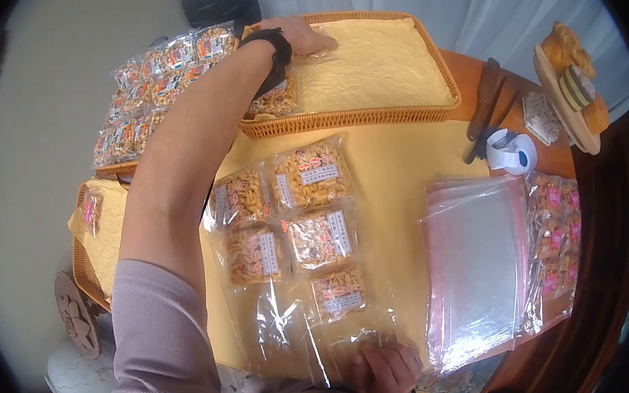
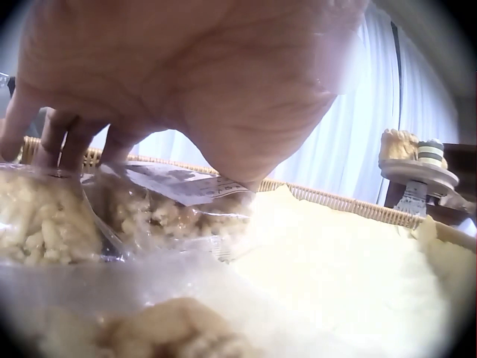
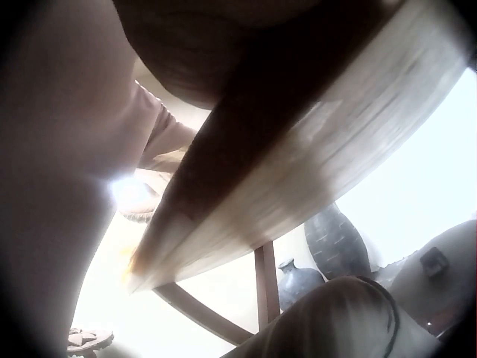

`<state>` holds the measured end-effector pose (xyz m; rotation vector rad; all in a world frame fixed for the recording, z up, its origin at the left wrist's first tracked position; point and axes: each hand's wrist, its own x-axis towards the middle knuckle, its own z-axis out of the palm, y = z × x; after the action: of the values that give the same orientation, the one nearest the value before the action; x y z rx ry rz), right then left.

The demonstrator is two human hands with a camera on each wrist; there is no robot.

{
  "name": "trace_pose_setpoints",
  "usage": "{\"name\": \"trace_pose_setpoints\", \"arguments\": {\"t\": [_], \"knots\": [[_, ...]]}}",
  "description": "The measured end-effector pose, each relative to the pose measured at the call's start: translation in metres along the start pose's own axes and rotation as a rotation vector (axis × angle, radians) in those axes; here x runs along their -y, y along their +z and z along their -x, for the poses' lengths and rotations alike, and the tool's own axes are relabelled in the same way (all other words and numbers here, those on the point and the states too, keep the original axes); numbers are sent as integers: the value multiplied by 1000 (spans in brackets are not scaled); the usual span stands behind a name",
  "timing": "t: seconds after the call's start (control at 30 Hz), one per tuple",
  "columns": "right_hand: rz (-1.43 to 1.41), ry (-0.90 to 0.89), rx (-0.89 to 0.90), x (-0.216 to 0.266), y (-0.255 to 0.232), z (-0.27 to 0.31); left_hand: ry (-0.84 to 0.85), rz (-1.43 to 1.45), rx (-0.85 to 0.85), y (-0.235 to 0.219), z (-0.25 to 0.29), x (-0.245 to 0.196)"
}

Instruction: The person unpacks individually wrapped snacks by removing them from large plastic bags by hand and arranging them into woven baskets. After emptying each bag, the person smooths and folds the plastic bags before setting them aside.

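My left hand (image 1: pixel 305 37) reaches into the far wicker basket (image 1: pixel 353 119), at its left end. Its fingers and thumb grip a snack packet (image 2: pixel 179 201) in clear wrap with a white label; more packets (image 2: pixel 45 216) lie beside it. My right hand (image 1: pixel 389 375) is at the table's front edge, fingers curled at the near edge of a large clear bag (image 1: pixel 269 322), pinching its film. Toward the bag's far end lie several labelled snack packets (image 1: pixel 311 174) in two columns. The right wrist view shows mainly the table's underside (image 3: pixel 298 179).
Stacked flat clear bags (image 1: pixel 474 250) lie at the right beside pink-labelled packets (image 1: pixel 556 233). A white tape roll (image 1: pixel 512 153) stands behind them. At the left are a tray of packets (image 1: pixel 162 86) and a cloth-lined basket (image 1: pixel 87 266). Bread on a board (image 1: pixel 569 99) is at the far right.
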<state>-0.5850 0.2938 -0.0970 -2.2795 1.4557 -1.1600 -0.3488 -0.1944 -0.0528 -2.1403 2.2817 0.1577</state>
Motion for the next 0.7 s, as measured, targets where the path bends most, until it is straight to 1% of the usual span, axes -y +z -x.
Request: {"name": "trace_pose_setpoints", "arguments": {"t": [0.1, 0.17, 0.2, 0.23, 0.27, 0.33, 0.4, 0.47, 0.53, 0.57, 0.63, 0.7], "knots": [[-12, -9, -22, 1, 1, -5, 36, -30, -20, -4, 6, -1], [-19, -16, -44, 1, 2, -2, 57, 55, -64, -11, 14, 6], [0, 18, -2, 1, 3, 0, 59, 53, -69, -12, 14, 11], [17, 52, 41, 1, 4, 3, 33, -6, -127, -11, 13, 19], [16, 47, 37, 2, 5, 4, 5, -65, -185, -11, 13, 27], [14, 31, -1, 1, 7, 3, -15, -42, -224, -29, 41, 36], [19, 14, -15, 0, 9, 5, 81, -57, -222, -47, 68, 47], [28, 1, -27, -2, 9, 8, 97, -60, -252, -69, 116, 34], [67, 16, -31, -2, 10, 10, 254, -8, -316, -78, 158, 32], [72, 17, -29, -2, 10, 10, 256, -2, -316, -80, 179, 28], [9, 7, -69, -1, 12, 7, 422, 164, -324, -81, 223, 20], [34, 12, -69, -2, 13, 12, 516, 201, -234, -81, 268, 10]]}}
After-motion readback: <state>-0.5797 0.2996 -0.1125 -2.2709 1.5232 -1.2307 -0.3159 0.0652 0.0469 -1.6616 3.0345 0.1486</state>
